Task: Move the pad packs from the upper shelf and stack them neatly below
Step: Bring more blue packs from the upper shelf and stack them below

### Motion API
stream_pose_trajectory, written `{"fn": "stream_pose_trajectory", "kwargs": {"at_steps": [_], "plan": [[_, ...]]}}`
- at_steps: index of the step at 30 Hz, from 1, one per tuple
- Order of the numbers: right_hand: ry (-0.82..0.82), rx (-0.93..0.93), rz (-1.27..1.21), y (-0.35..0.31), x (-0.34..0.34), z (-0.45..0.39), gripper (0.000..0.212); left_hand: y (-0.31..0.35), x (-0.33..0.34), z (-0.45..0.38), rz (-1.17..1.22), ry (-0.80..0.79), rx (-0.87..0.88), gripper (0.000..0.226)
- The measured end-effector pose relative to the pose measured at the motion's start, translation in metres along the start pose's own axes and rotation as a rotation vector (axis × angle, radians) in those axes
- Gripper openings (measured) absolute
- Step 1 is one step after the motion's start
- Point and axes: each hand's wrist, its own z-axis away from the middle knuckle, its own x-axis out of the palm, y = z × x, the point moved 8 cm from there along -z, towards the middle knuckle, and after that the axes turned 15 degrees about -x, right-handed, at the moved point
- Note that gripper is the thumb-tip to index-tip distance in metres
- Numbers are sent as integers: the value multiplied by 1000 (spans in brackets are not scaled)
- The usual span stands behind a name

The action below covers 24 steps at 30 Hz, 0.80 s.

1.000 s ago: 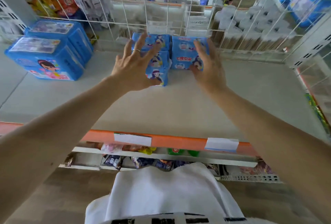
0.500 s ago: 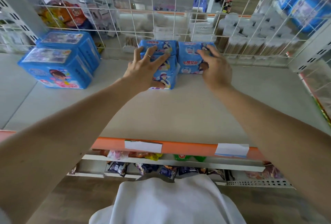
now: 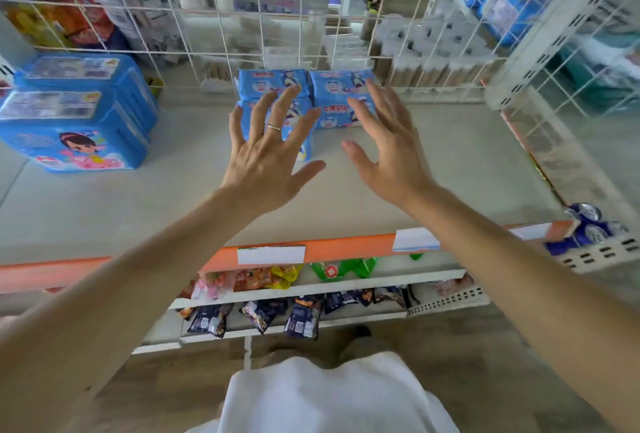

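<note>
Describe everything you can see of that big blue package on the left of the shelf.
The big blue package sits on the pale shelf, far left, well apart from both hands. It looks like a bulky soft pack in glossy blue plastic film. A cartoon girl with dark hair over pink artwork is printed on its front face, and pale labels lie on its top. It seems to be two packs, one behind the other, though blur hides the seam. Nothing touches it but the shelf.

Pad packs [image 3: 341, 100] right of boxes [image 3: 74, 110]
</note>
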Motion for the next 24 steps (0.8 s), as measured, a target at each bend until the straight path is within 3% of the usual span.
{"fn": "stream_pose_trajectory", "kwargs": {"at_steps": [13, 20, 24], "plan": [[-6, -1, -55, -71, -56, 57, 62, 29, -59, 84, 75, 51, -74, 69], [160, -90, -180, -117, -146, 89, 59, 73, -144, 141, 42, 140, -148, 67], [276, -219, -195, -144, -210, 96, 59, 107, -218, 166, 26, 296, -110, 64]]}}
